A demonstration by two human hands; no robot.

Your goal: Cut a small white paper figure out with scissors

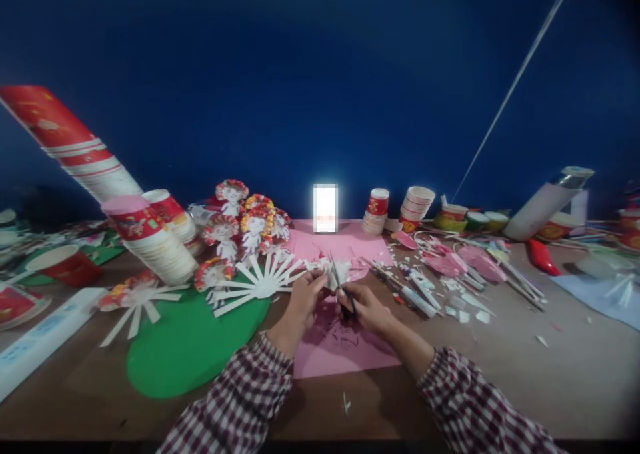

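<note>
In the head view my right hand [367, 306] is closed round the dark handles of a pair of scissors [336, 274], whose blades point up and away from me. My left hand [306, 295] pinches a small piece of white paper [341, 269] right by the blades. Both hands are above a pink sheet [320, 364] strewn with dark scraps. Left of them, a white paper fan-shaped cutout [264, 286] with spread strips lies partly over a green oval sheet [175, 361].
Several paper-doll figures [255, 227] with red and yellow frills stand at the left, beside stacked paper cups [155, 244]. More cup stacks [417, 204] stand at the back. Pens and paper scraps [465, 307] litter the right side, near a red object [543, 257]. A bright pixelated screen [325, 207] is behind.
</note>
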